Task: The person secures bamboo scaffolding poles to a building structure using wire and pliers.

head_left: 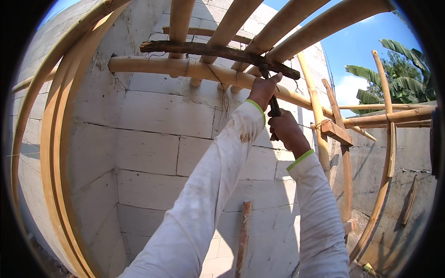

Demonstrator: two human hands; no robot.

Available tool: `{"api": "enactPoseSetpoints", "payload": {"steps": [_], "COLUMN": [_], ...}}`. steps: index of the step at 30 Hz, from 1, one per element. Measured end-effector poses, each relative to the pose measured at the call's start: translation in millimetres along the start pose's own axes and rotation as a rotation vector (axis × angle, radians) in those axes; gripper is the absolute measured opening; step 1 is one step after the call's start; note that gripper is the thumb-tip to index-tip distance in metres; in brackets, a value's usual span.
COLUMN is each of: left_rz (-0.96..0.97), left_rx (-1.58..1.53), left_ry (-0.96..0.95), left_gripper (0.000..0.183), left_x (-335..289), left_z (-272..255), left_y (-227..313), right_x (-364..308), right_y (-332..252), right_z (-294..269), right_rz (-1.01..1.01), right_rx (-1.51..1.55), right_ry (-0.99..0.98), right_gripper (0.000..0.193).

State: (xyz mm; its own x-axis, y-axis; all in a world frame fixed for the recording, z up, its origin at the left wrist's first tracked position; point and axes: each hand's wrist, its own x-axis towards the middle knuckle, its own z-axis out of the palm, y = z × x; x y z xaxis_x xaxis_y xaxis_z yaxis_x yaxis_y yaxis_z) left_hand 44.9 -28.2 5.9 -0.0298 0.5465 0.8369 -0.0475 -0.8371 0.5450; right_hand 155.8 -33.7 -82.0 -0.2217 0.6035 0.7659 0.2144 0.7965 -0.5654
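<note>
Overhead, a dark weathered wooden strip (208, 50) lies across several bamboo poles (227, 30), just above a horizontal bamboo pole (185, 68). My left hand (263, 91) is closed around the upper part of a dark hand tool (275, 110), close under the strip's right end. The tool's top touches or nearly touches the strip; its exact kind is hard to make out. Lower and to the right, my right hand (288, 129) grips the tool's black lower end. Thin binding wires (225, 99) dangle from the bamboo pole left of my hands.
A pale block wall (162, 125) stands directly ahead. Curved-looking wooden boards (55, 153) rise at the left. On the right are upright bamboo poles (315, 111), a short wooden block (336, 132) and a grey wall (371, 162). A wooden stick (244, 236) leans below.
</note>
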Motion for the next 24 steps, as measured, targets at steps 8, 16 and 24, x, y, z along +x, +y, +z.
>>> {"api": "enactPoseSetpoints", "payload": {"steps": [8,16,24], "left_rz": [-0.087,0.03,-0.011], "left_rx": [-0.178,-0.361,-0.327], "left_ry": [-0.072,0.015,-0.071], "left_gripper": [0.035,0.027,0.028], "left_x": [-13,-8,2], "left_z": [-1,5,2], "left_y": [8,5,3], "right_x": [4,-31,2], "right_y": [16,-24,-36], "right_z": [-12,19,13], "right_rz": [0.0,-0.352,-0.242], "right_rx": [0.979,-0.957,-1.424], "right_ry": [-0.502,0.472,0.682], "right_gripper": [0.034,0.069,0.059]}}
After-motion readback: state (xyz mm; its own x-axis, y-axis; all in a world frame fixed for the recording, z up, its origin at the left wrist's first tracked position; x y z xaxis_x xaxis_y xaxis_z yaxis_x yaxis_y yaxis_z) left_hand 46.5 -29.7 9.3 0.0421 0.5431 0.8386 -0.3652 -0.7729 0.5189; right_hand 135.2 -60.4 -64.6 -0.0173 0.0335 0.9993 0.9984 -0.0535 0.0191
